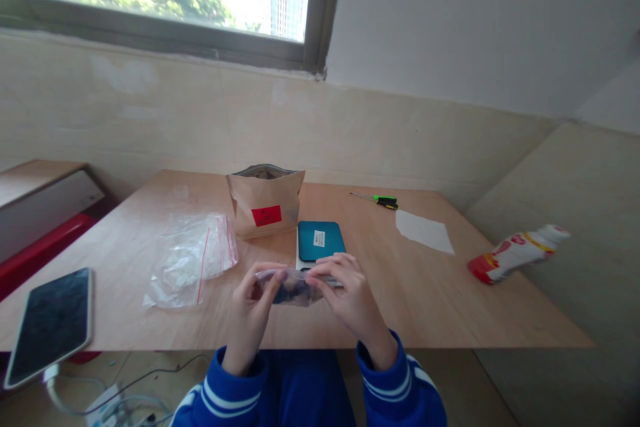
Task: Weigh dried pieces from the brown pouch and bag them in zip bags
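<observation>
the left hand (254,301) and the right hand (347,288) are both clamped on a small clear bag (296,291), thumbs and fingers pinching it along its top edge, one at each end. the bag is held near the front of the wooden tabletop (425,307), with dark and brownish bits showing through the plastic, too blurred to tell apart. just beyond it lies a flat device (321,240) with a teal top, a white label and a pale base, partly hidden by the hands. a brown paper bag (265,195) with a red label stands upright behind, its mouth open. to its left lie empty clear plastic bags (187,263) with red strips, and nearer the left edge a tablet (53,320) with a white cable (56,395) plugged in. farther right are a screwdriver (384,201), a white sheet of paper (425,232) and a red and white bottle (517,253).
</observation>
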`<state>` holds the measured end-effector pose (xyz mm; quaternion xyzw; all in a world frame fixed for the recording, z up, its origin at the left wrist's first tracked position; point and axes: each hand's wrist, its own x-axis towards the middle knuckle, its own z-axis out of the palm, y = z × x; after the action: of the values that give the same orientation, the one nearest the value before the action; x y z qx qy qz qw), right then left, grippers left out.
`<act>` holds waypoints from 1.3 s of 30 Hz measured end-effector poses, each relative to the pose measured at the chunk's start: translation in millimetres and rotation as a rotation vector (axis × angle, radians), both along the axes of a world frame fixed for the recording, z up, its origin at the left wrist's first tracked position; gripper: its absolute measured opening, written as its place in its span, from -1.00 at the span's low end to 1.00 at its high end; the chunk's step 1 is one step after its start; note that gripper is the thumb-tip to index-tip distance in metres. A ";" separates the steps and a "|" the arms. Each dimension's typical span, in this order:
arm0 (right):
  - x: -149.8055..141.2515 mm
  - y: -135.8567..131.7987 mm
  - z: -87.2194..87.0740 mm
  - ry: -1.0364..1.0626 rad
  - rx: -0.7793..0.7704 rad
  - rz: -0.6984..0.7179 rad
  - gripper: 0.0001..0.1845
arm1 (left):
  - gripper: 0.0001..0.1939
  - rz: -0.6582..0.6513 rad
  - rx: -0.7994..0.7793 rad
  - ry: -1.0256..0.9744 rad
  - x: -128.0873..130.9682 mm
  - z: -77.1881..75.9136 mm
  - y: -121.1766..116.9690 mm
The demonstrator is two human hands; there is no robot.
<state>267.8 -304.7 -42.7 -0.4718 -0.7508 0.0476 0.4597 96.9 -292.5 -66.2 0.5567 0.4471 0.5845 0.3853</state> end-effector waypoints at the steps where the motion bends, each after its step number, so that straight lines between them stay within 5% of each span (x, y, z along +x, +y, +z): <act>1: -0.8 0.4 -0.7 0.009 0.013 -0.005 -0.93 | -0.83 0.002 0.000 0.006 0.1 0.4 -0.5; 6: -2.8 -1.1 -0.4 0.020 0.064 -0.099 -0.76 | -0.82 -0.018 0.002 0.040 1.3 2.1 -3.0; 14: -9.8 -2.4 5.9 0.003 -0.054 -0.009 -0.98 | -0.82 -0.002 0.032 0.042 5.5 7.4 -6.5; 23: -9.2 0.9 1.6 0.077 0.026 -0.074 -0.75 | -0.80 0.022 0.003 -0.035 8.2 5.4 -4.4; 29: -9.2 1.1 5.3 0.015 -0.073 -0.043 -0.96 | -0.72 0.079 -0.070 -0.153 10.4 9.9 -5.4; 39: -22.5 5.8 1.9 0.040 0.035 -0.083 -0.85 | -0.75 0.067 -0.005 -0.035 11.9 9.4 -7.1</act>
<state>245.3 -298.9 -40.8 -0.4933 -0.7220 0.0246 0.4845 108.9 -299.6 -56.9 0.5302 0.4603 0.6055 0.3747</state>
